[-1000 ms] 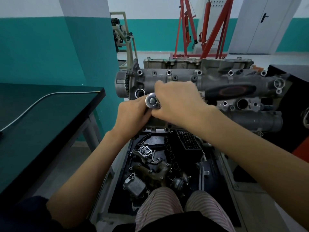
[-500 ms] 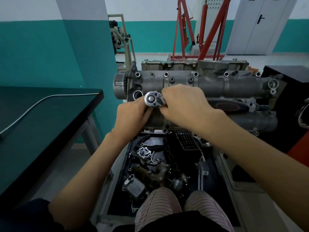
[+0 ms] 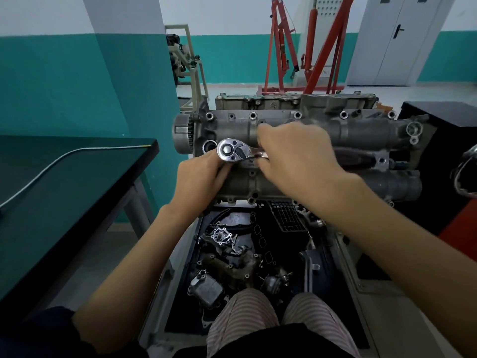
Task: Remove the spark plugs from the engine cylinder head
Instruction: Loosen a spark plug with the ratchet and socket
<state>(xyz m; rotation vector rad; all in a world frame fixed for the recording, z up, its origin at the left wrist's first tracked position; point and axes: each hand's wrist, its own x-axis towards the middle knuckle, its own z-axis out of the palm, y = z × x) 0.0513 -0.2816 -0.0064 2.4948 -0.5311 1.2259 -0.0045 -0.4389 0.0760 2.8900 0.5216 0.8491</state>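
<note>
We see the ratchet wrench (image 3: 233, 150) over the cylinder head (image 3: 361, 133), our right hand (image 3: 296, 156) curled around its handle, our left hand (image 3: 201, 177) gripping beneath its head. Loose engine parts (image 3: 227, 257) fill the tray (image 3: 343, 264) below; a dark table (image 3: 64, 192) stands left

Grey cylinder head (image 3: 361, 133), chrome ratchet (image 3: 233, 150), teal wall (image 3: 64, 86), red hoist (image 3: 322, 47), pink-striped trousers (image 3: 245, 319).
</note>
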